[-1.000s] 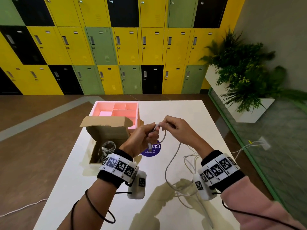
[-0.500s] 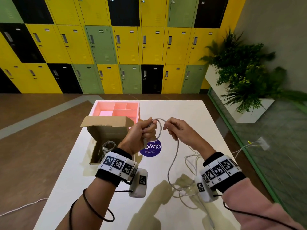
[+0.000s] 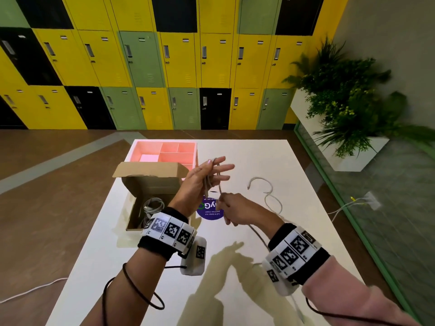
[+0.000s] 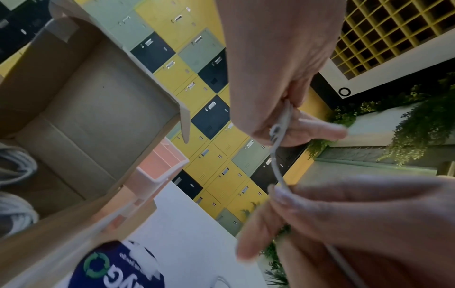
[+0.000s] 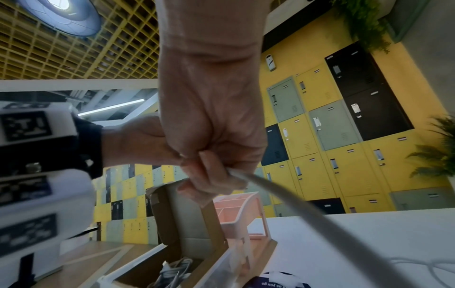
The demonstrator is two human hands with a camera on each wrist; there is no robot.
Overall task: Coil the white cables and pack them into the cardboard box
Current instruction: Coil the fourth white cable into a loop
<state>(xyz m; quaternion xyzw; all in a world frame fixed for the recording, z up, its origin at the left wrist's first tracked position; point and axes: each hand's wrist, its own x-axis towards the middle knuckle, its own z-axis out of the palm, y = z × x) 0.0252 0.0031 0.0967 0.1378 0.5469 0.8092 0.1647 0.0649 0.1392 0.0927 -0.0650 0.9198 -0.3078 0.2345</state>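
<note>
Hands newly apart: left hand splayed, thumb pinning looped thin white cable; right hand pinching lower; coiling underway.

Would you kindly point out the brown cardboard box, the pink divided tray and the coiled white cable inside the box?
brown cardboard box (image 3: 153, 187): head view, back wall.
pink divided tray (image 3: 175, 158): head view, bare compartment floor.
coiled white cable (image 3: 153, 202): head view, loops.

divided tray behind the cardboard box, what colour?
Pink tray, with a paler patch in one compartment. The head view shows it best.
</note>
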